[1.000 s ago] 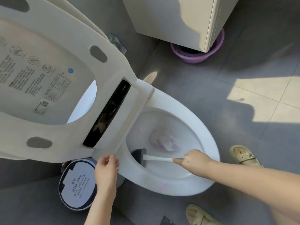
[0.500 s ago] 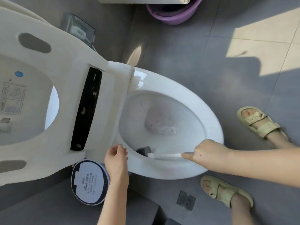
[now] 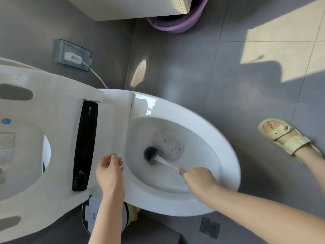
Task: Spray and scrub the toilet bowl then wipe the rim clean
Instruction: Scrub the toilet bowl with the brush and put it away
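The white toilet bowl (image 3: 226,143) lies open, with pinkish foamy water at its bottom. A toilet brush (image 3: 154,156) with a dark grey head and white handle reaches into the bowl, its head against the left inner wall beside the water. My right hand (image 3: 198,177) grips the handle's end over the near side of the bowl. My left hand (image 3: 109,171) hovers over the near left rim by the seat hinge, fingers loosely curled, holding nothing. The raised seat and lid (image 3: 44,138) with a black control strip (image 3: 85,147) fill the left.
A round white bin (image 3: 89,215) stands on the floor under my left forearm. A purple basin (image 3: 177,23) sits under a white cabinet (image 3: 133,7) at the top. My sandalled foot (image 3: 284,136) is at the right. A wall socket cover (image 3: 73,55) and floor drain (image 3: 210,228) show.
The brush head has moved from the near wall of the bowl toward the middle left, beside the water. My view has tilted down and shifted. My left hand has stayed near the rim.
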{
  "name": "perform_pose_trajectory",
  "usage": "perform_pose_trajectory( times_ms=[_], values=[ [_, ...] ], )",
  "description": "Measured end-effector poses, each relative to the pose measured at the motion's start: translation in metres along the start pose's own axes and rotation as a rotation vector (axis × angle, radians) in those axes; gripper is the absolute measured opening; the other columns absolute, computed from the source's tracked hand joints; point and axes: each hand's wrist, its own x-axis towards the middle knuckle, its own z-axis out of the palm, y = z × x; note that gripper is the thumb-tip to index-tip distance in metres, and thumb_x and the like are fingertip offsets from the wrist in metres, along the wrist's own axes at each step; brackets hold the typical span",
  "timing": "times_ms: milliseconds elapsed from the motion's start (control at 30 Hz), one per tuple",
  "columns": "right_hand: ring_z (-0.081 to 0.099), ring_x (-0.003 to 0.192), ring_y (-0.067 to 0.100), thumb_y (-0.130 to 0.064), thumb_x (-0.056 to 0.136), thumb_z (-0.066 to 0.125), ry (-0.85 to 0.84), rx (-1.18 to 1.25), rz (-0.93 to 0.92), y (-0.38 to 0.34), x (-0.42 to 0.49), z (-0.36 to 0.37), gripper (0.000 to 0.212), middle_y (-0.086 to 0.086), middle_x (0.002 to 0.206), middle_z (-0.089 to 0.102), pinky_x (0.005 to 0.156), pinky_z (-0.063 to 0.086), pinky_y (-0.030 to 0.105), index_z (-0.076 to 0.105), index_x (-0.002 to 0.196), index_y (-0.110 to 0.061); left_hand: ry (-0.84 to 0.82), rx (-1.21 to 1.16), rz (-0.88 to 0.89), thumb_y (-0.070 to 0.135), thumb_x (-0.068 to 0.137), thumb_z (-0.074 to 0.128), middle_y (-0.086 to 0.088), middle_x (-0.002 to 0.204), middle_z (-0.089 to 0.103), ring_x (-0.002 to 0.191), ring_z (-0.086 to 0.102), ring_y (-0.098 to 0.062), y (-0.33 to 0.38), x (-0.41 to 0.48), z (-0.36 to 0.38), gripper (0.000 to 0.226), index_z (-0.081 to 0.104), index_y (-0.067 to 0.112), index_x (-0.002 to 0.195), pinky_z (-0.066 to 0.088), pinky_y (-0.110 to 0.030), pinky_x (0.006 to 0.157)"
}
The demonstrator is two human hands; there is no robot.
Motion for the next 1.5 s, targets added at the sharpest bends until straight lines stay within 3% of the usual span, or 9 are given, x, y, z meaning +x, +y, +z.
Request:
perform_pose_trajectory(
  times_ms=[267, 367, 467, 700, 1000, 1167, 1300, 1433, 1500],
  values=[
    [0.031, 0.040, 0.019, -0.012, 0.075, 0.070, -0.078, -0.052, -0.077, -0.023, -0.035, 0.012, 0.057, 0.005, 0.051, 0.041, 0.043, 0.005, 0.025, 0.054, 0.129, -0.020, -0.020, -0.022, 0.004, 0.013, 0.097, 0.046, -0.006, 0.093, 0.062, 0.091, 0.059, -0.021, 0.000, 0.003, 0.017, 0.017, 0.058, 0.009, 0.108, 0.046, -0.030, 0.082],
    [0.053, 0.060, 0.025, 0.010, 0.079, 0.051, 0.024, -0.128, -0.194, -0.019, -0.001, 0.004, 0.067, 0.004, 0.071, 0.057, 0.045, 0.013, 0.027, 0.038, 0.141, -0.012, -0.037, -0.021, -0.001, 0.014, 0.097, 0.047, 0.000, 0.085, 0.061, 0.090, 0.059, -0.021, -0.007, 0.004, 0.019, 0.016, 0.058, 0.011, 0.107, 0.048, -0.031, 0.084],
    [0.038, 0.051, 0.021, 0.012, 0.078, 0.047, 0.042, -0.261, -0.135, 0.009, 0.003, -0.003, 0.075, 0.000, 0.060, 0.039, 0.046, 0.013, 0.028, 0.024, 0.147, -0.008, -0.060, -0.025, -0.009, 0.014, 0.097, 0.047, 0.002, 0.084, 0.060, 0.091, 0.059, -0.019, -0.014, -0.001, 0.015, 0.015, 0.058, 0.013, 0.107, 0.048, -0.032, 0.087],
    [0.064, 0.104, 0.029, 0.004, 0.086, 0.046, 0.054, -0.328, 0.016, 0.013, 0.015, -0.021, 0.047, 0.006, 0.112, 0.068, 0.045, 0.017, 0.025, 0.046, 0.132, -0.008, -0.079, -0.068, -0.050, 0.014, 0.096, 0.048, -0.002, 0.089, 0.062, 0.094, 0.060, -0.020, -0.031, -0.004, 0.008, 0.023, 0.059, 0.007, 0.115, 0.049, -0.032, 0.088],
    [0.021, 0.045, 0.013, -0.009, 0.092, 0.048, 0.303, -0.211, 0.192, 0.007, -0.007, -0.002, 0.067, -0.005, 0.055, 0.028, 0.043, 0.013, 0.030, 0.021, 0.149, -0.033, -0.079, -0.108, -0.026, 0.013, 0.097, 0.047, -0.006, 0.096, 0.063, 0.096, 0.061, -0.021, -0.050, 0.004, -0.016, 0.014, 0.057, 0.011, 0.106, 0.048, -0.031, 0.085],
    [0.021, 0.043, 0.016, 0.001, 0.072, 0.061, 0.313, -0.274, 0.043, -0.035, 0.019, -0.005, 0.083, -0.002, 0.053, 0.025, 0.044, 0.007, 0.026, 0.031, 0.147, -0.017, -0.063, -0.119, -0.013, 0.013, 0.098, 0.046, -0.008, 0.102, 0.062, 0.097, 0.060, -0.021, -0.066, 0.009, -0.034, 0.019, 0.058, 0.010, 0.112, 0.047, -0.031, 0.085],
    [0.027, 0.027, 0.016, -0.007, 0.017, 0.075, 0.352, -0.557, -0.175, -0.035, 0.013, -0.008, 0.074, -0.004, 0.033, 0.029, 0.057, -0.010, 0.022, 0.079, 0.090, -0.022, -0.055, -0.156, -0.048, 0.013, 0.098, 0.046, -0.010, 0.102, 0.062, 0.097, 0.059, -0.021, -0.080, 0.006, -0.040, 0.021, 0.058, 0.008, 0.114, 0.046, -0.031, 0.082],
    [0.041, 0.026, 0.012, -0.020, 0.019, 0.082, 0.460, -0.793, -0.278, -0.032, 0.029, -0.056, 0.063, -0.008, 0.031, 0.040, 0.056, -0.011, 0.023, 0.078, 0.081, -0.033, -0.055, -0.209, -0.124, 0.015, 0.098, 0.046, -0.007, 0.100, 0.061, 0.095, 0.059, -0.021, -0.094, -0.007, -0.039, 0.019, 0.057, 0.011, 0.113, 0.047, -0.031, 0.082],
    [0.049, 0.040, 0.019, -0.019, 0.041, 0.081, 0.305, -0.797, -0.128, -0.041, 0.024, -0.089, 0.074, -0.008, 0.041, 0.040, 0.049, -0.006, 0.024, 0.069, 0.113, -0.033, -0.048, -0.232, -0.147, 0.015, 0.098, 0.045, -0.005, 0.095, 0.061, 0.093, 0.059, -0.021, -0.099, -0.014, -0.041, 0.016, 0.056, 0.013, 0.109, 0.046, -0.031, 0.081]
  ],
)
